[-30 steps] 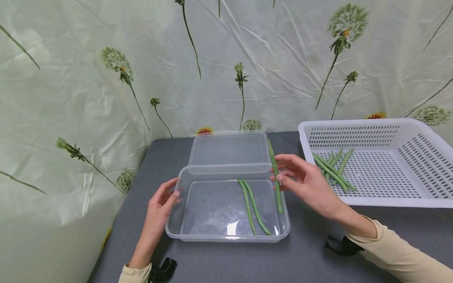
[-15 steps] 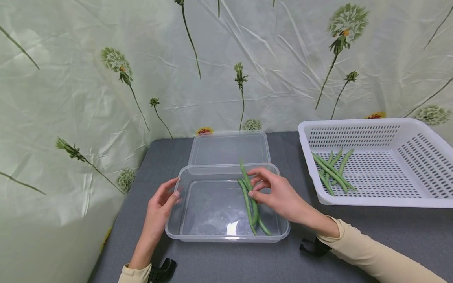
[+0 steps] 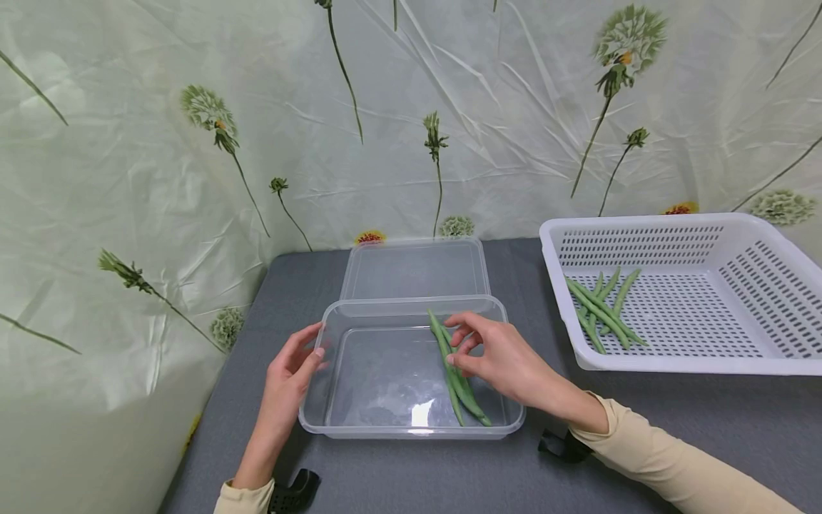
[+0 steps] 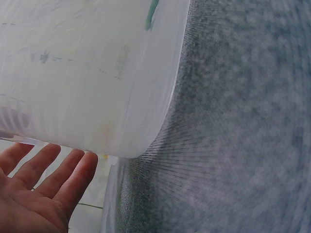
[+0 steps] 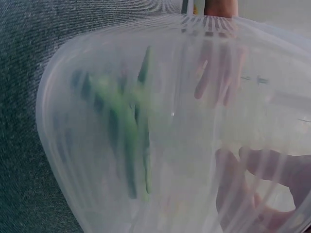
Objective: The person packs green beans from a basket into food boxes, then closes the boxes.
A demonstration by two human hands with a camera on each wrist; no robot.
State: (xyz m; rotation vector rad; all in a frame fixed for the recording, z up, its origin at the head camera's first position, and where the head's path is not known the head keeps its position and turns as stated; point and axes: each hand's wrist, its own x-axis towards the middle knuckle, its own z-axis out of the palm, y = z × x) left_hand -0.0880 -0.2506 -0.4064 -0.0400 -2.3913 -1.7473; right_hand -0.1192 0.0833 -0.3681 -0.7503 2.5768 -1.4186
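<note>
A clear plastic container (image 3: 411,432) stands on the grey cloth with several green beans (image 3: 452,382) on its floor, towards the right. My right hand (image 3: 494,353) hovers inside over these beans, fingers bent and apart from the thumb. Through the clear wall in the right wrist view, the fingers of this right hand (image 5: 286,170) show away from the beans (image 5: 127,141), with nothing between them. My left hand (image 3: 290,378) rests against the container's left end. In the left wrist view its fingers (image 4: 73,177) extend loosely, tips at the container wall (image 4: 116,121).
Behind the container lies its clear lid (image 3: 414,270). To the right stands a white perforated basket (image 3: 700,364) with several green beans (image 3: 600,312) at its left end. A floral-printed sheet (image 3: 385,143) hangs behind the table.
My right hand has carried a green bean left over the container and let it go beside the others. Its fingers have spread from it. My left hand has stayed at the container's left end.
</note>
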